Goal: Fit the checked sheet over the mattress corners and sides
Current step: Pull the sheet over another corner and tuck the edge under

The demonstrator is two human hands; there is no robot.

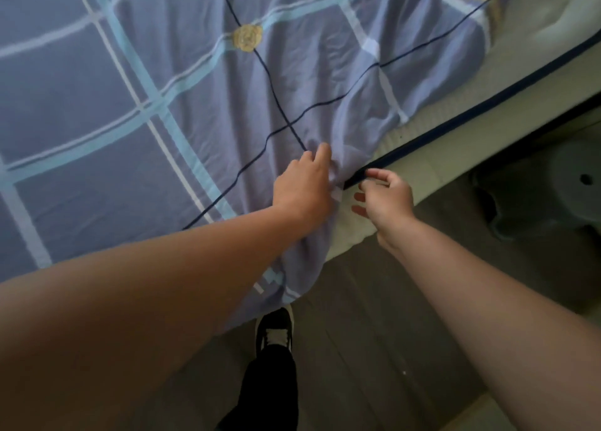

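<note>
The checked sheet [162, 105], blue-purple with pale and dark lines and a small yellow flower, covers most of the mattress [507, 83] and hangs over its near side. At the right the white mattress with dark piping lies bare. My left hand [304, 187] presses on the sheet at the mattress edge, fingers bunching the cloth. My right hand [383, 200] hovers just right of it beside the dark piping, fingers curled and apart, with nothing visibly in them.
A grey wooden floor [374, 349] runs along the bed. My foot in a black and white shoe [274, 330] stands close under the hanging sheet. A grey rounded object [553, 196] sits on the floor at the right, near the mattress side.
</note>
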